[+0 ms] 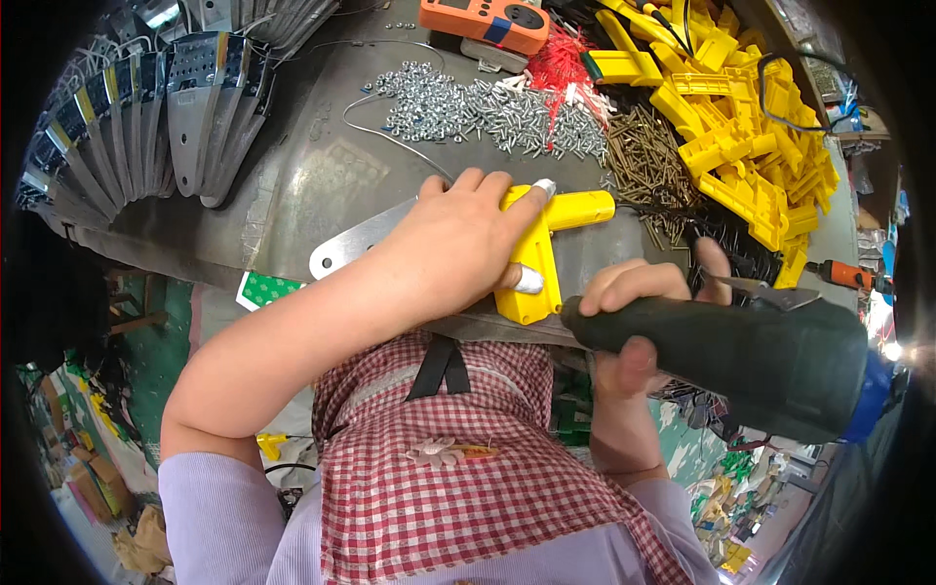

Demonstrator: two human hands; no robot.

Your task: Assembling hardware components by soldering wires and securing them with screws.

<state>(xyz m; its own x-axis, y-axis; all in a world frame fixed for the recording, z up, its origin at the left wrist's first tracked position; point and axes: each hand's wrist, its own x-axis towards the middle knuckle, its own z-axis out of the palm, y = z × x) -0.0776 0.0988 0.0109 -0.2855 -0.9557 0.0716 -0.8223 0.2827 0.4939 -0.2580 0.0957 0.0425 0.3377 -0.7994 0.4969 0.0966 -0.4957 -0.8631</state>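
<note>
My left hand [468, 239], with white wrapping on two fingertips, closes around a yellow plastic handle piece [531, 278] near the table's front edge. From the handle's left side a flat metal plate [356, 242] with a rounded, holed end sticks out under my left forearm. My right hand [639, 302] is wrapped round a dark green, cylindrical power screwdriver [741, 356] with a blue rear end. The tool lies almost level, its narrow nose beside the lower right corner of the yellow handle. Whether its tip touches the handle cannot be made out.
Nuts [424, 97], silver screws [536, 117] and brass-coloured screws [648, 161] lie heaped beyond my hands. Yellow plastic handle parts [736, 117] pile up at the right. Fanned metal plates [195, 117] stand far left. An orange meter [487, 21] sits at the back.
</note>
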